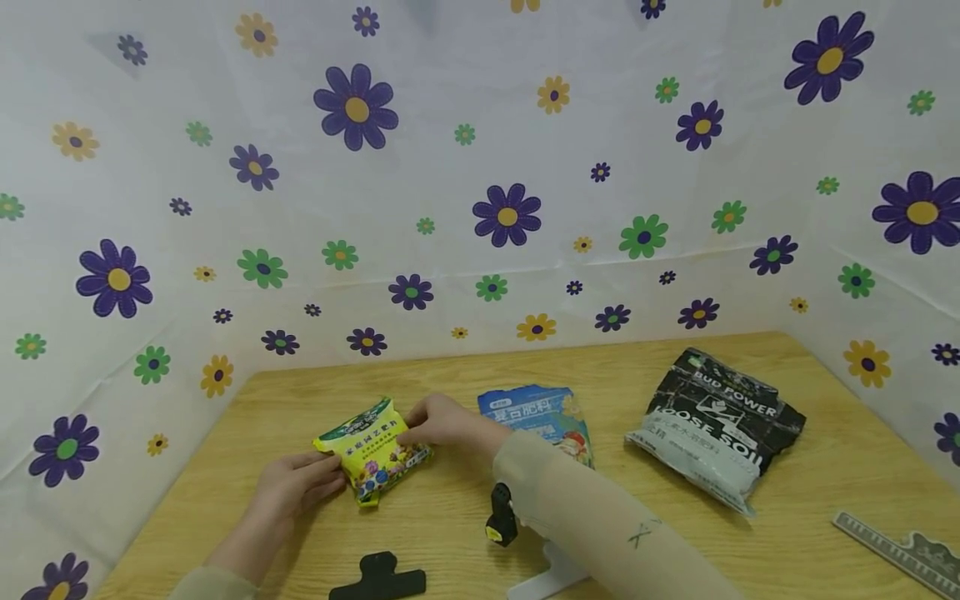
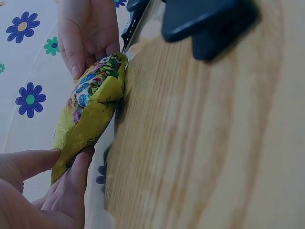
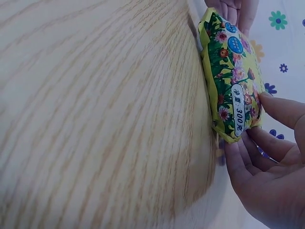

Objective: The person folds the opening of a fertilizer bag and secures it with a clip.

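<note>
A small, plump yellow-green fertilizer packet (image 1: 372,454) with printed flowers is held between both hands at the left of the table. My left hand (image 1: 292,487) pinches its left corner, thumb on top and fingers underneath, as the left wrist view shows at the packet's end (image 2: 86,119). On the opposite side my right hand (image 1: 450,423) grips the edge, thumb over the face and fingers below. In the right wrist view the packet (image 3: 233,81) is tilted close over the wood, its lower edge right at the surface.
Behind the right forearm lies a blue bag (image 1: 525,408), partly covered. A larger black-and-white soil bag (image 1: 712,425) lies at the right. Toward the front are a black clip (image 1: 378,579), a small black-and-yellow clip (image 1: 501,517), a white clip (image 1: 551,575) and a grey ruler-like clip (image 1: 896,550).
</note>
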A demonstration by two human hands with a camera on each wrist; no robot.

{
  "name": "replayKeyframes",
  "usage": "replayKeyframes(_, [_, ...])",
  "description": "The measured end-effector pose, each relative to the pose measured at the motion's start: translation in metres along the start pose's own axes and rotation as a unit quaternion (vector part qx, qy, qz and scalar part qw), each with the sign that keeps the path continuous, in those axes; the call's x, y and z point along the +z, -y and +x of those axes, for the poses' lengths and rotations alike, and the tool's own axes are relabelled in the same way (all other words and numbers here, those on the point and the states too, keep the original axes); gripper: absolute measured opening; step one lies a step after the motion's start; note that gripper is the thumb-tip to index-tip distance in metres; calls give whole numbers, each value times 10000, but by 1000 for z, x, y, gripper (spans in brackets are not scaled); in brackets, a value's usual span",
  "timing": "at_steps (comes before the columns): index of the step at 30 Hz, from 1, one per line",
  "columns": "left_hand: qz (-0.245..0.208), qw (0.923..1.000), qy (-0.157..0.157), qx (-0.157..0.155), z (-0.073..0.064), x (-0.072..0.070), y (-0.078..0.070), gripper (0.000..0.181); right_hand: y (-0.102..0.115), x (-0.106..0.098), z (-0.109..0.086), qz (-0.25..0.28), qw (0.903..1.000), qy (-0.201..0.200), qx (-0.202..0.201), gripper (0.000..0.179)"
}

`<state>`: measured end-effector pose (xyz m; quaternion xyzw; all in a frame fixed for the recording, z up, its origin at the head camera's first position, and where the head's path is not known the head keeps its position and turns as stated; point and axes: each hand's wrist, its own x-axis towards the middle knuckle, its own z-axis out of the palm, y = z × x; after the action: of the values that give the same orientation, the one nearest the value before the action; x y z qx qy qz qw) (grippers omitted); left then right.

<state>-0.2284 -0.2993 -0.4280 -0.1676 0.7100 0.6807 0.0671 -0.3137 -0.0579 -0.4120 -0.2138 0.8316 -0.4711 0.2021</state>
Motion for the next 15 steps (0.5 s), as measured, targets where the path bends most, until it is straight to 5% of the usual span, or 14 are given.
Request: replayKeyframes(15, [13,10000,27,59,-1,-4,-5,55,3,0,-2,415,9991,-128,2,30])
